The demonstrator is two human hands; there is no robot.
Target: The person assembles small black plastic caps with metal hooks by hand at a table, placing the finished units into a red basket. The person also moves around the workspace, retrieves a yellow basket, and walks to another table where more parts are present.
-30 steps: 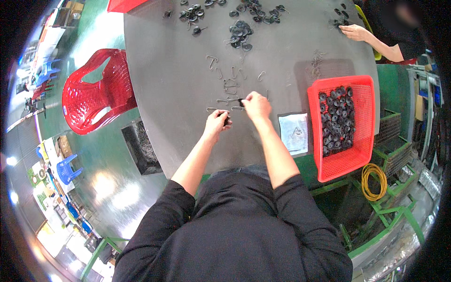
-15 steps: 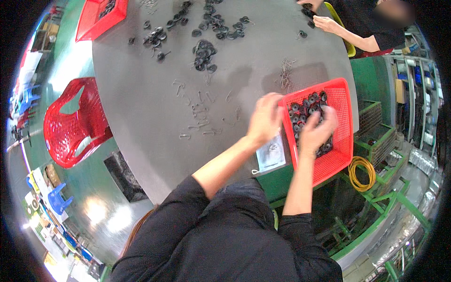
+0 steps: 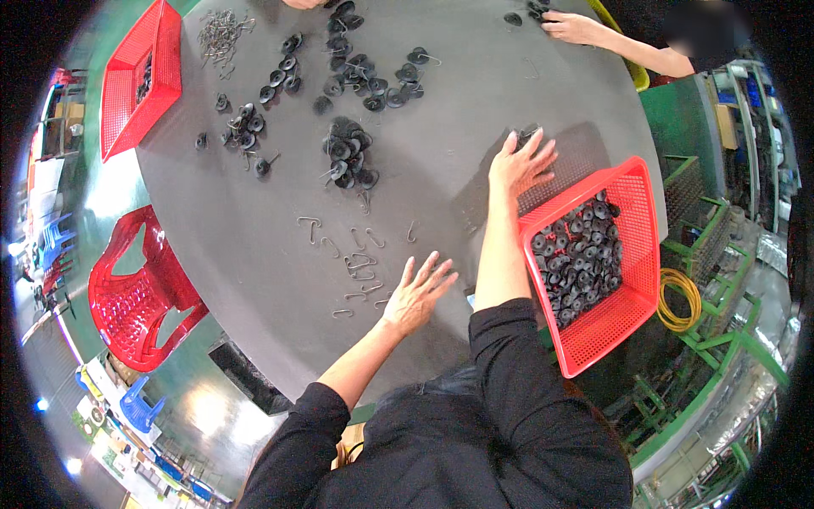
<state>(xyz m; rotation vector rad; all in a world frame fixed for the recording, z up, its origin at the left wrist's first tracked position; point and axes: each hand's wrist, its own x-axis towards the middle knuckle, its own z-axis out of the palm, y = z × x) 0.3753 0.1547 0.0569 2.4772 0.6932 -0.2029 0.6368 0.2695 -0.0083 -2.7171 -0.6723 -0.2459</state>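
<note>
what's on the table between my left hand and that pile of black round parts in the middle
In the head view, loose bent wire hooks lie scattered on the grey table between the left hand and the pile of black round parts.

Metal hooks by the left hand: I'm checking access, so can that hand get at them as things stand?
Probably yes: the left hand lies open on the table right beside the metal hooks, with nothing between.

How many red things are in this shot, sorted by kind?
Red mesh baskets: 2, one by the right hand holding black round parts, one at the table's far left.
Red plastic chairs: 1, on the floor left of the table.
Total: 3.
</note>
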